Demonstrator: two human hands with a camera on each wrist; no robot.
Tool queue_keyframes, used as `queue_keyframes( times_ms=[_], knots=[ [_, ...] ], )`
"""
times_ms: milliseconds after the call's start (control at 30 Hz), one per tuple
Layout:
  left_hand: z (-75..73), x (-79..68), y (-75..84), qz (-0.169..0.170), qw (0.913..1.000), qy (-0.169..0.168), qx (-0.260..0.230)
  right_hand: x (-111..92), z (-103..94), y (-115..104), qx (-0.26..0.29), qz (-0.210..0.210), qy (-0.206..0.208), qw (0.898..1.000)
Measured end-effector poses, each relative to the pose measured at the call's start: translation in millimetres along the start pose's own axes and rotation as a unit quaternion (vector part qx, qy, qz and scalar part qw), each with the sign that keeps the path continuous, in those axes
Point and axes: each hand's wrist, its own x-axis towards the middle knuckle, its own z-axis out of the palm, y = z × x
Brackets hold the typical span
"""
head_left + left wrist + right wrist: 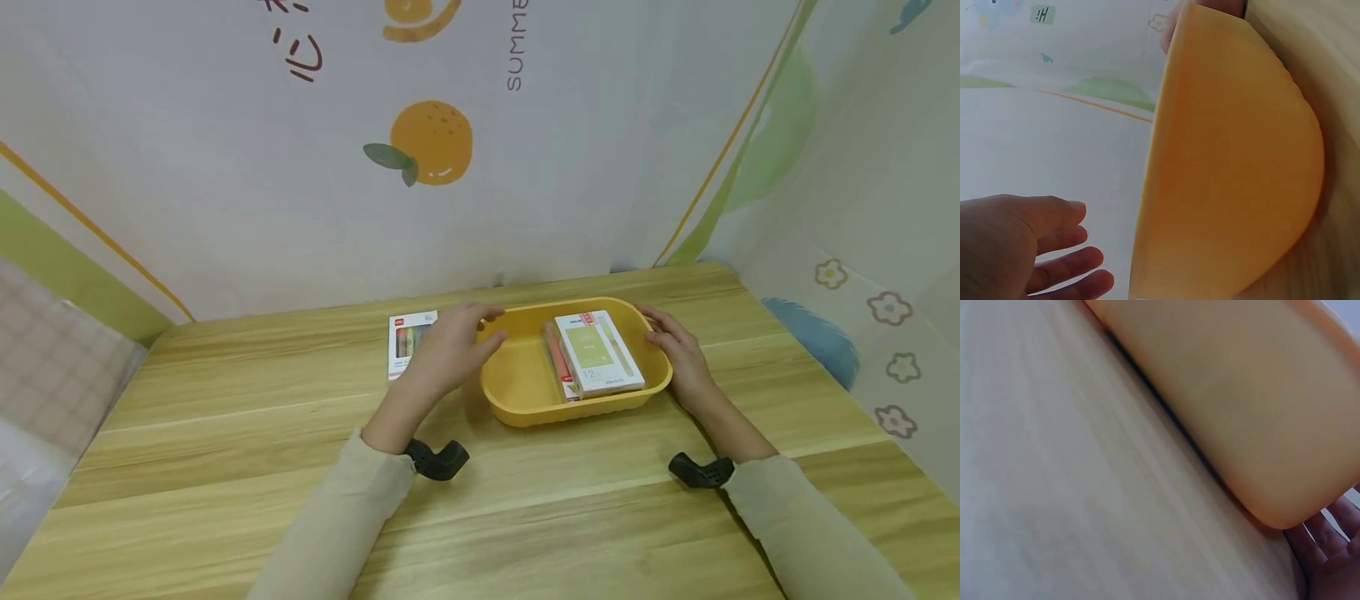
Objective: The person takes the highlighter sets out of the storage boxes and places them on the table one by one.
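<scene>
A yellow plastic basket [517, 367] with rounded ends stands on the wooden table. Inside, at its right half, a white box with a green label [600, 354] lies over a flatter red-and-white pack [558, 362]. My left hand [459, 343] is at the basket's left end, fingers loosely bent and thumb apart from them. In the left wrist view a gap shows between these fingertips [1094, 256] and the basket wall. At the right end my right hand [678, 358] holds the basket, thumb over the rim and fingers [1329, 537] along the outer wall.
A white box of coloured pens [401, 333] lies on the table left of the basket, partly covered by my left hand. Behind the table's back edge hangs a white curtain [300, 208] printed with fruit. A blue-patterned curtain [813, 342] borders the right side.
</scene>
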Motion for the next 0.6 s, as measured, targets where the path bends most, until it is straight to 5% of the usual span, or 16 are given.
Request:
queue_keyframes(
  times_ms=[600],
  knots=[
    [8.4,20.1,45.7,0.000,0.9985,-0.051,-0.019,-0.4,0.3,0.2,-0.008,-0.006,0.000,1.000]
  ],
)
